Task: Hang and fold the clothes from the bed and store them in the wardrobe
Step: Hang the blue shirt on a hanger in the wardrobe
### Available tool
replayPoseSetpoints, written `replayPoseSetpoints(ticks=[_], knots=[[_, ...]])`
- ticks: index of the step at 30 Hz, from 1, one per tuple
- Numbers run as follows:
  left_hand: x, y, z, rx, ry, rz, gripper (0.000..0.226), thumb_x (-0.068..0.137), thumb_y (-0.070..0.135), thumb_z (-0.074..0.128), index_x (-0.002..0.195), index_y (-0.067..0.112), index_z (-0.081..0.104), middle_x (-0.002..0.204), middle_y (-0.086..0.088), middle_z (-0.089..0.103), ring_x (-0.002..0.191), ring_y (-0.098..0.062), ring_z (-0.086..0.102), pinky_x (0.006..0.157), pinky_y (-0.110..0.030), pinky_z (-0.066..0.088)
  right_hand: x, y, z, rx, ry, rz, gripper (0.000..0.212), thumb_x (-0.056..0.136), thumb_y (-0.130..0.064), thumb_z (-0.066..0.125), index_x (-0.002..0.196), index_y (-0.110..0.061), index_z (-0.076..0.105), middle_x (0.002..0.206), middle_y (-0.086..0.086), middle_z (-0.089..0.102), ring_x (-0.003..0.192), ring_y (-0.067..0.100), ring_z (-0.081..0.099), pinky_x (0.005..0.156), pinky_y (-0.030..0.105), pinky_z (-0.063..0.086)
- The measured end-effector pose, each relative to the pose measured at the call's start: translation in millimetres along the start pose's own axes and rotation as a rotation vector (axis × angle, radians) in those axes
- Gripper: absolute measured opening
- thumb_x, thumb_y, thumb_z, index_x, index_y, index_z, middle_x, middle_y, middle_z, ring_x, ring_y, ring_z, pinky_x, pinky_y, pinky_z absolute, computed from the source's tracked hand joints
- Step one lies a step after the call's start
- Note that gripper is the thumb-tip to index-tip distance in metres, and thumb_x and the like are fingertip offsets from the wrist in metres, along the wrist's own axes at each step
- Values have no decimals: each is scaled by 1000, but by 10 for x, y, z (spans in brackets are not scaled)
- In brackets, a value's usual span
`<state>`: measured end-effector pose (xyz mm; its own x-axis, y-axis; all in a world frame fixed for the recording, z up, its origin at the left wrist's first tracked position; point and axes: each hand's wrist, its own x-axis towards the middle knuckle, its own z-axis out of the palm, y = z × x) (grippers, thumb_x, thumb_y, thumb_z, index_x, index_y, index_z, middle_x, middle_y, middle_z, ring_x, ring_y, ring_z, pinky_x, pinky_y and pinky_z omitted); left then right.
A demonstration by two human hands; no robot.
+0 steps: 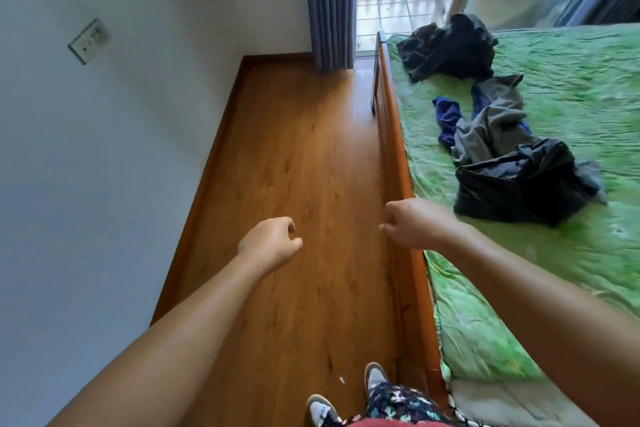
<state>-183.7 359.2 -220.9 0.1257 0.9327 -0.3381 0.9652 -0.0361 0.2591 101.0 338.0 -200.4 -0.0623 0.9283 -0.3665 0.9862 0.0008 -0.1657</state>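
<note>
Several crumpled clothes lie on the green bedsheet: a black garment nearest me, a grey one behind it, a blue piece to its left, and a dark heap at the far end. My left hand hovers over the wooden floor with fingers loosely curled and holds nothing. My right hand hangs above the bed's wooden side rail, fingers loosely curled, also holding nothing, just left of the black garment. No wardrobe is in view.
A strip of wooden floor runs between the white wall on the left and the bed. A grey-blue curtain and an open balcony door stand at the far end. My feet in sneakers are at the bottom.
</note>
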Motion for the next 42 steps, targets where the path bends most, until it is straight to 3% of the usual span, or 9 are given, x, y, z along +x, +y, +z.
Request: replayPoseSetpoints(ticks=[4,8,11,15,19,25,32,38,42], knots=[[521,381,-85,74,-16,110,36,95,45,60,127,28,61,119,6,66,100,-13,65,79,-30,59,188,287,-51,63,4,129,27,94,-57,54,101,-32,59,87,-7,59,76,14,57,56,28,41],[1226,750,-201,143,-36,182,32,94,46,56,120,29,62,111,9,67,94,-11,62,64,-26,51,691,674,-224,77,16,216,32,93,-59,52,108,-32,60,106,-1,65,99,24,63,72,35,48],[1836,1021,-325,186,-32,212,29,94,46,57,116,28,63,104,11,65,90,-10,61,55,-22,42,1217,970,-372,112,25,241,33,93,-59,50,111,-32,59,110,0,66,98,25,62,71,35,48],[2601,1458,-549,269,-73,245,30,94,46,56,118,29,61,112,9,65,96,-12,60,59,-26,44,1751,1378,-590,153,-18,300,37,93,-58,49,117,-31,59,118,-1,65,106,25,62,79,38,52],[3245,1903,-685,259,-94,318,31,94,46,60,119,29,62,104,11,64,86,-9,58,50,-19,34,2150,1770,-844,198,-48,402,42,91,-55,47,121,-29,60,122,-1,66,109,24,62,82,40,53],[4437,2330,-731,290,-165,500,33,90,49,59,118,33,62,117,8,66,100,-13,63,72,-30,57,2830,2139,-1044,257,-79,560,46,90,-56,45,128,-32,56,132,-3,60,117,22,58,89,42,52],[5994,2701,-919,372,-236,755,27,85,45,58,104,29,66,106,6,66,95,-18,64,71,-31,57,3678,2254,-1143,374,-104,820,49,94,-53,44,135,-28,51,139,3,56,122,26,56,87,41,49],[6726,3142,-942,507,-402,936,32,81,41,55,111,31,64,111,5,62,104,-20,62,73,-29,49,3863,2256,-1181,514,-109,1039,51,96,-54,42,141,-30,47,141,5,54,124,30,55,95,46,50],[7008,3634,-719,623,-471,1060,29,87,33,57,115,26,63,113,0,60,102,-23,62,81,-37,55,3942,2368,-1004,629,-113,1156,47,96,-49,43,136,-26,51,141,7,54,126,30,55,96,44,49]])
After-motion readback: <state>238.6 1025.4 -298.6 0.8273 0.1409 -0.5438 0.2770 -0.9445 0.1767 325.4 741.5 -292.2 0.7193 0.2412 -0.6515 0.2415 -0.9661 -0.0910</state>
